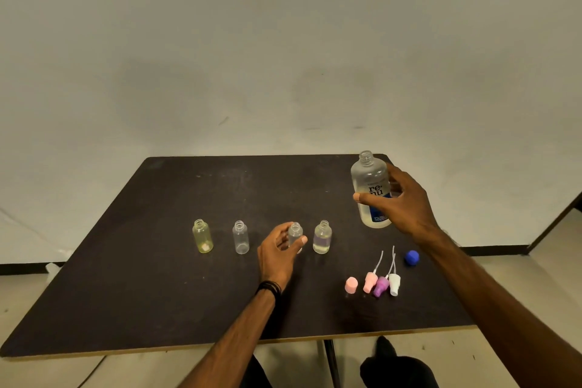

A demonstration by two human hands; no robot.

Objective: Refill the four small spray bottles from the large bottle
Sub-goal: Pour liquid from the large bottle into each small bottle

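Four small uncapped bottles stand in a row on the dark table (157, 293): a yellowish bottle (202, 236) at the left, a clear bottle (241, 237), a third clear bottle (295, 234), and a fourth bottle (322, 237) holding some liquid. My left hand (278, 253) curls round the third bottle, thumb on its right side. My right hand (400, 198) grips the large clear bottle (370, 179) with a blue label; it is upright, uncapped, and at the table's far right.
Near the front right lie a pink cap (351, 285), three spray heads with tubes, pink (370, 282), purple (381, 286) and white (394, 284), and a blue cap (412, 257). A wall rises behind the table. Knees show below the front edge.
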